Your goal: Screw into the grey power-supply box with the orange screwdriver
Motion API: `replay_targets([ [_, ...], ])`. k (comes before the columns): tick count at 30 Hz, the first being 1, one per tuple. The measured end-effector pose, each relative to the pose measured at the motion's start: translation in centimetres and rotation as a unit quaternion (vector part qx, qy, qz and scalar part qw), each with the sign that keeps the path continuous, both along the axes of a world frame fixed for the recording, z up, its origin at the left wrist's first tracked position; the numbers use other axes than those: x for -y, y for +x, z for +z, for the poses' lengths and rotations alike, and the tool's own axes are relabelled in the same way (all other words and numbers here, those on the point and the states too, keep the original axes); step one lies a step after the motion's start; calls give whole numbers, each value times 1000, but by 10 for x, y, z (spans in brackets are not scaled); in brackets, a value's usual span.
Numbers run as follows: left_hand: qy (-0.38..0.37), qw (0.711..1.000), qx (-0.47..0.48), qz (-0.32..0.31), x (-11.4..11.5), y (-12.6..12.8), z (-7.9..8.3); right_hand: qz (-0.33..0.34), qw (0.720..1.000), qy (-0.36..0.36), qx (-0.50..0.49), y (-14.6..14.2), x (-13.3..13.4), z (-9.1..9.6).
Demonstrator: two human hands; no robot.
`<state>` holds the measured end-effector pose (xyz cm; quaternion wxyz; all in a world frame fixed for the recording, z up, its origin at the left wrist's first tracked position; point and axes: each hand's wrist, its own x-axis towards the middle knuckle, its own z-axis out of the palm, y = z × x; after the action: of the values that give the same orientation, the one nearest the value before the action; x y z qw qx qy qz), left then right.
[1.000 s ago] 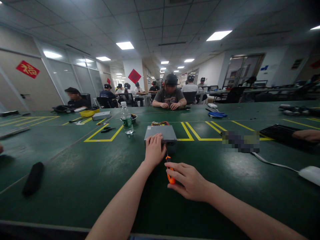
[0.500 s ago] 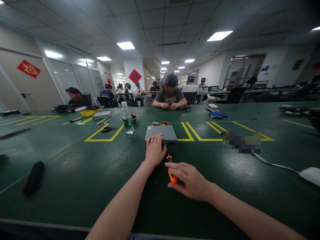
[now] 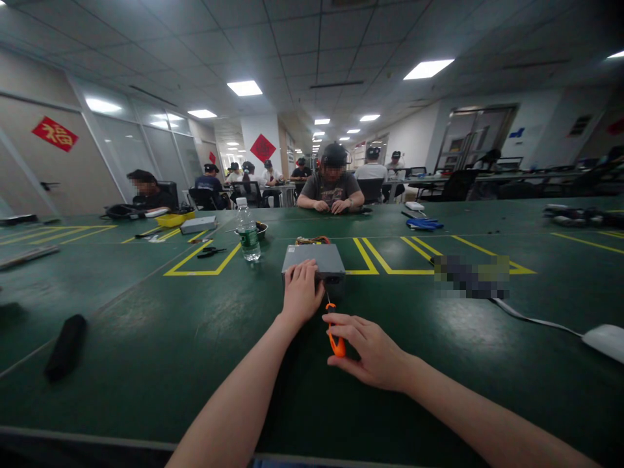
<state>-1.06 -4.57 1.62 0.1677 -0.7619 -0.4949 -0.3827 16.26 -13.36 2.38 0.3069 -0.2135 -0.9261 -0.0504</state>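
A grey metal computer power supply (image 3: 319,257) sits on the green table, a bundle of coloured cables (image 3: 312,240) behind it and a socket in its near face. Over its front left top edge lies my left hand (image 3: 301,292), fingers on the top, steadying it; its thumb is mostly hidden. My right hand (image 3: 368,348) has an orange and black screwdriver (image 3: 337,346) between fingers and thumb. The screwdriver's thin shaft points away from me to the lower part of the near face. I cannot make out what the tip touches.
Left of the power supply stand a water bottle (image 3: 249,237) and a bowl (image 3: 262,230), with black pliers (image 3: 211,252) nearby. A black block (image 3: 66,348) lies at left. Blue gloves (image 3: 425,223) and a white cable (image 3: 531,318) are at right. A person (image 3: 332,185) sits opposite.
The fingers of my right hand have shifted slightly on the screwdriver's handle. My left hand and the power supply stay in place.
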Motion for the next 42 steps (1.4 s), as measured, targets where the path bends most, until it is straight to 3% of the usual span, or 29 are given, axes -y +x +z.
replay_targets([
  [7, 4, 1000, 2, -2, 0, 1, 1, 4, 999, 33, 36, -3, 1, 3],
  [14, 2, 1000, 2, -1, 0, 1, 1, -3, 1000, 10, 26, 0, 0, 2],
  [21, -2, 1000, 2, -1, 1, 1, 2, 2, 998, 55, 24, -2, -1, 1],
  [27, 0, 1000, 1, 2, 1, 1, 1, -9, 1000, -11, -12, 0, -1, 0],
  [34, 0, 1000, -1, 0, 1, 0, 2, 5, 998, 40, 38, -3, 1, 3],
  [42, -1, 1000, 0, 2, 1, 1, 2, -4, 1000, 6, 30, -2, 2, 2],
])
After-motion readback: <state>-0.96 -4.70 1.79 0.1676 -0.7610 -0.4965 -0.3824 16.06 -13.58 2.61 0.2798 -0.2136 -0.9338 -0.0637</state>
